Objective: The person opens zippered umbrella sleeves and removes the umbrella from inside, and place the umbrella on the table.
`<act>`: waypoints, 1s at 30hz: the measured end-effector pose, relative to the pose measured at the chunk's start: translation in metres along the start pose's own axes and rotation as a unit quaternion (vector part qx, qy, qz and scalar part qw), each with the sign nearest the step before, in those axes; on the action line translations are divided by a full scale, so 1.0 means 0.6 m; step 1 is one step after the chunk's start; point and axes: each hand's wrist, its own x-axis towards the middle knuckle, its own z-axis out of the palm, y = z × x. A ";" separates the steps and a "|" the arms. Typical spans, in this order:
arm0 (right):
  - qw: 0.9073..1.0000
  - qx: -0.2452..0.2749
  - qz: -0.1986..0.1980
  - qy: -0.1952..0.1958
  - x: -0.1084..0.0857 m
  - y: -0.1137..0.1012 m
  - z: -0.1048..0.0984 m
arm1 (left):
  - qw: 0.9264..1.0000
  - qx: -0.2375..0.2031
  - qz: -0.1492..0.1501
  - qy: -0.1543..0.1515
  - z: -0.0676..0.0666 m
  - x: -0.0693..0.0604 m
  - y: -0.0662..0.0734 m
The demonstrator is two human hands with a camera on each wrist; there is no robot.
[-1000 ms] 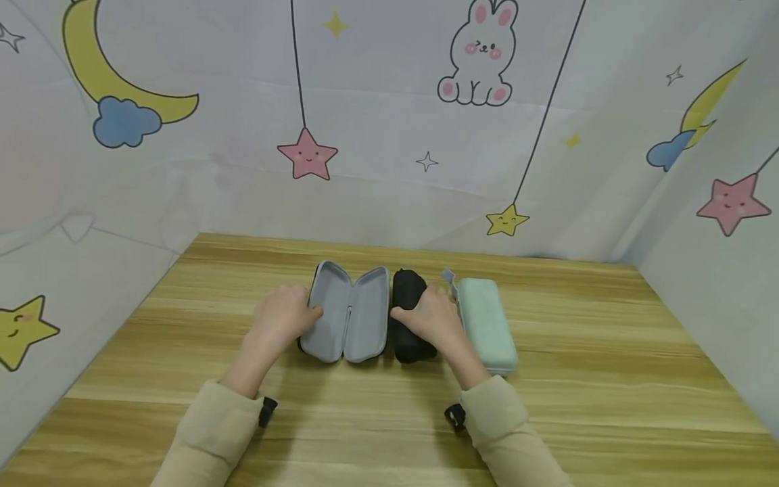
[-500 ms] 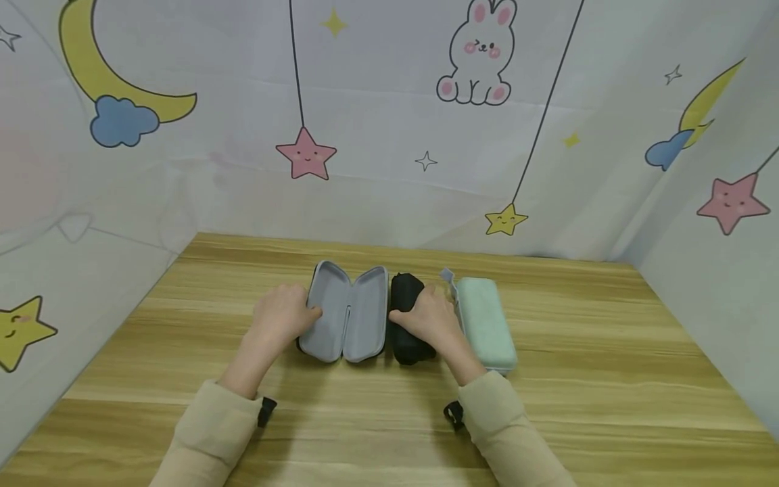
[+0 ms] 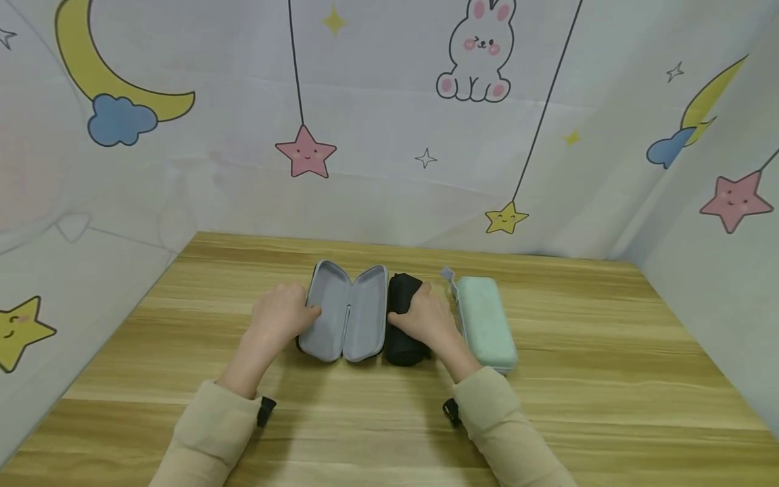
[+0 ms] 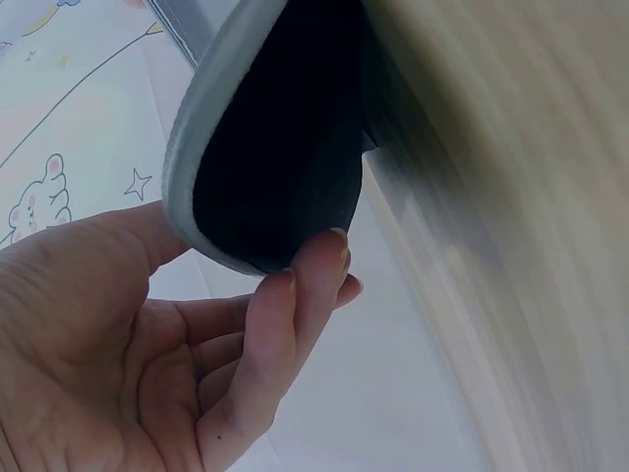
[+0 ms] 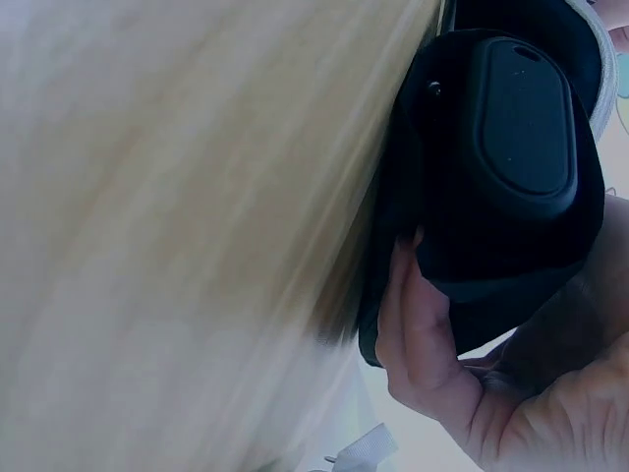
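Note:
A zip case lies open on the table in the head view, its grey-lined halves spread side by side. My left hand pinches the left half's rim, thumb on the inside; the left wrist view shows its fingers on the dark outer shell. Just right of the case lies a black folded umbrella, close against the right half. My right hand grips it across the middle. The umbrella's oval handle end, wrapped in loose black fabric, faces the right wrist camera.
To the right of my right hand stands a shut mint-green case with a grey strap tab at its far end. A cartoon-printed curtain borders the wood-grain table at the back and sides.
My right hand has shifted the umbrella slightly left and towards me, up to the open case. The left hand and the open case have stayed in place.

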 end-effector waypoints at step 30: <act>0.999 -0.020 0.001 -0.034 -0.016 0.011 -0.020 | 1.000 0.010 0.000 -0.006 0.002 -0.009 0.008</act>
